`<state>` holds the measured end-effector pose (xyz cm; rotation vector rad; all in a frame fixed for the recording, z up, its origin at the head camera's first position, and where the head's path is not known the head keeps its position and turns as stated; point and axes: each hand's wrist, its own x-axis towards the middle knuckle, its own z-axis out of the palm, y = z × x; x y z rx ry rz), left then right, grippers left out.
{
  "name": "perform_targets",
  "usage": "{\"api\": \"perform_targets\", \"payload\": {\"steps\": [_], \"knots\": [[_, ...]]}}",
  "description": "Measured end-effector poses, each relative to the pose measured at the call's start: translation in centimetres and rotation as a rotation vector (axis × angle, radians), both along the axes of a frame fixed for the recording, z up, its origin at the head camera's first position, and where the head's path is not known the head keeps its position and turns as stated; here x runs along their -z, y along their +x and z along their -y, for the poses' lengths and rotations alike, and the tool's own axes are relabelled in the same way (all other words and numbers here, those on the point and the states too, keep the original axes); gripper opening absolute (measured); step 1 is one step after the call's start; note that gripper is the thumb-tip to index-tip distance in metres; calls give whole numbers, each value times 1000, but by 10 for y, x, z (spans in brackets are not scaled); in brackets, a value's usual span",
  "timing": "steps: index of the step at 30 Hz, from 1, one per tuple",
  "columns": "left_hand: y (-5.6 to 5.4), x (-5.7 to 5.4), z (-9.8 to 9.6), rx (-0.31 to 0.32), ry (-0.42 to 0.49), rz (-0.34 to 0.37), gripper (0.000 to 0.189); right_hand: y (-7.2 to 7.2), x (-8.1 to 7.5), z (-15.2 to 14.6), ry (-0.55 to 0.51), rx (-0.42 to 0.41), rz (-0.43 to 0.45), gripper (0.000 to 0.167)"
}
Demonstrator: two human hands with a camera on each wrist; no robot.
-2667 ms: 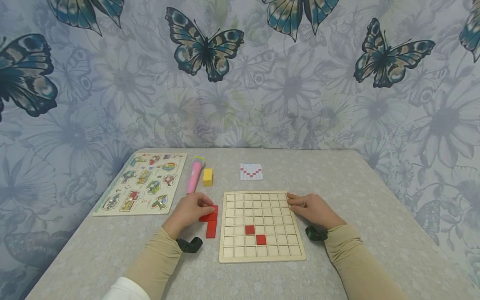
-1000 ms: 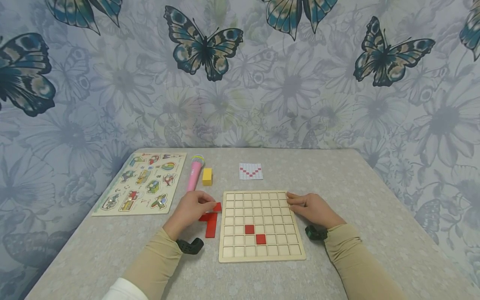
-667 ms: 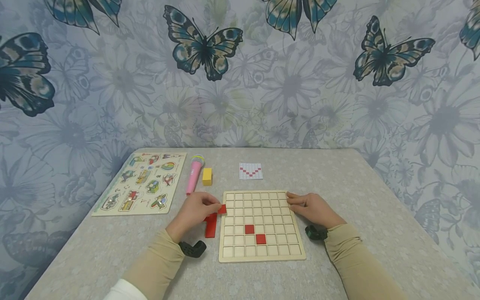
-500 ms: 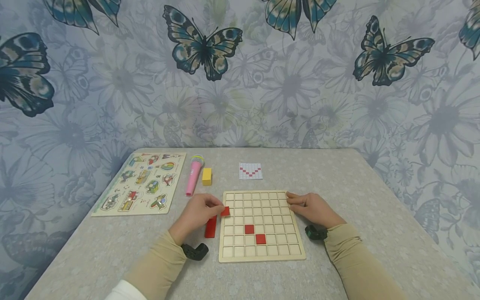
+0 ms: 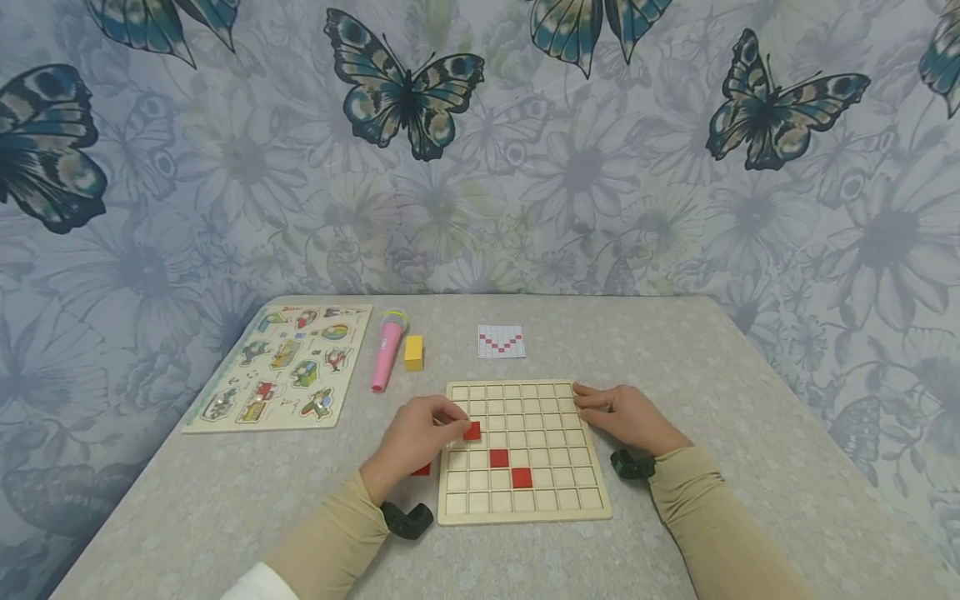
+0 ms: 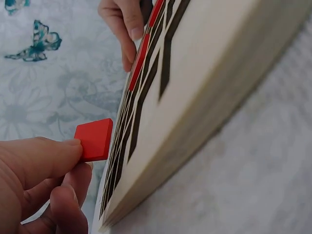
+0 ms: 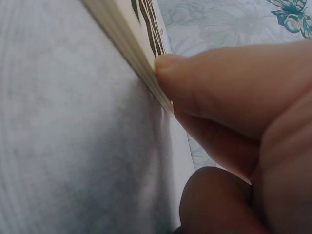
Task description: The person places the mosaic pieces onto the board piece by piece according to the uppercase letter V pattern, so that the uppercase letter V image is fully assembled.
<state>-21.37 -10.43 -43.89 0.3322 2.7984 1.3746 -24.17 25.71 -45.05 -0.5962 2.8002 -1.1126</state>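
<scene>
The left hand is pinching a square red tile — a yellow oblong block lying beyond — the straight-fingered right hand touching a pale wooden grid board.

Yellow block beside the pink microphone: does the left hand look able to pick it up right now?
Probably not yet: the left hand is pinching a red tile. Otherwise, the way to the yellow block looks free, with nothing visible between.

I watch the left hand shift rightward from the loose red pieces to above the wooden board, carrying a pinched red tile; the pink microphone comes fully uncovered.
</scene>
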Motion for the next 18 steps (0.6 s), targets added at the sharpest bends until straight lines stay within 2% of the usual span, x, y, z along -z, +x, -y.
{"api": "perform_targets", "payload": {"steps": [6, 18], "knots": [[1, 4, -3, 5, -2, -7, 6, 0, 0, 0, 7, 3, 4, 34], [4, 5, -7, 33, -39, -5, 7, 0, -1, 1, 6, 1, 11, 33]]}}
